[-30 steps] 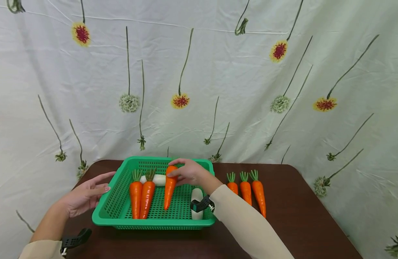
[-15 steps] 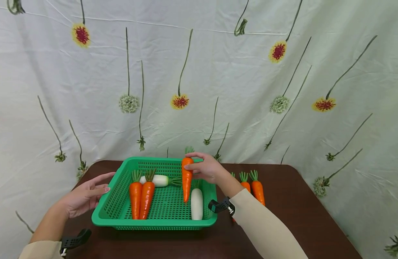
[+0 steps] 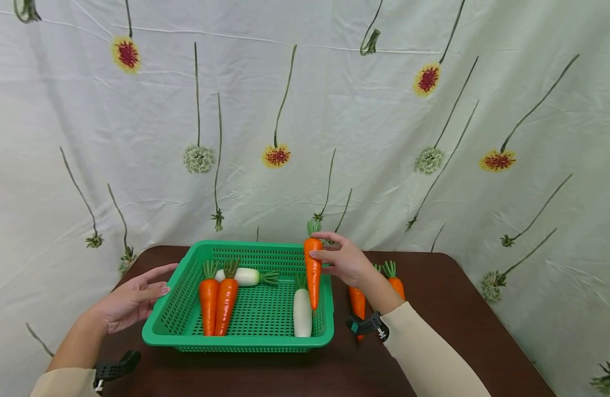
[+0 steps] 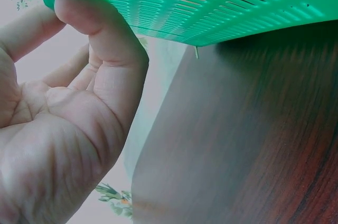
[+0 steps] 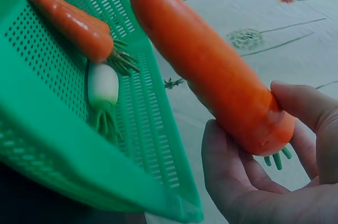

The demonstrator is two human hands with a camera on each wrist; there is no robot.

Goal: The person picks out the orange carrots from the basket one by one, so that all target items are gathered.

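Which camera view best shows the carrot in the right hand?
The right wrist view: the held carrot is large and close, the right hand gripping its leafy end. The head view shows it smaller, nearly upright; the left wrist view doesn't show it.

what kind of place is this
Perhaps an improvised indoor recording spot, though no wider room shows: a flower-print cloth hangs backdrop-like behind a dark wood-grain table, and black wrist straps are worn.
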